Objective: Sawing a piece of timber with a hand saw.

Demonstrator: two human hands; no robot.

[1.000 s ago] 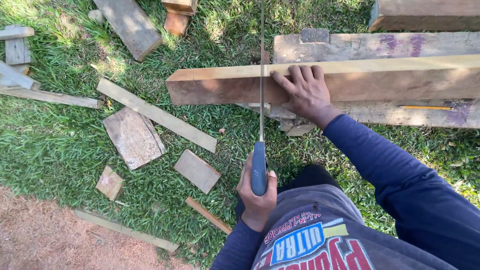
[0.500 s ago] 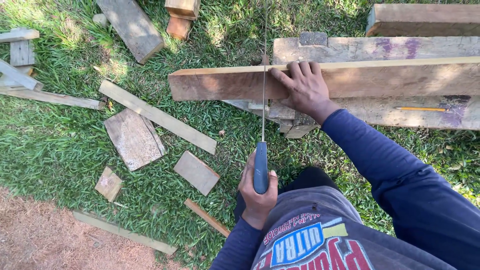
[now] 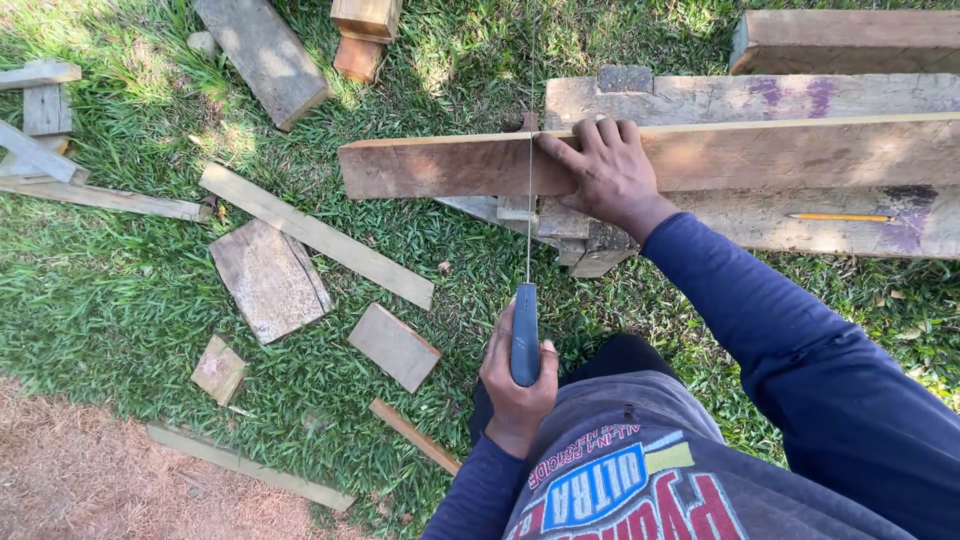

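While left hand grip wraps saw handle, blade crosses plank; right hand pressed flat beside.

a long reddish-brown wooden plank lies flat across pale weathered beams, its cut left end jutting out over the grass. its top edge shows a lighter, yellowish strip running to the right. a handsaw stands on edge across the plank, its thin blade seen as a narrow line crossing the board near the left end, the dark blue handle pointing back toward the person. the blade meets the plank just beside the spot where the board is pressed down.
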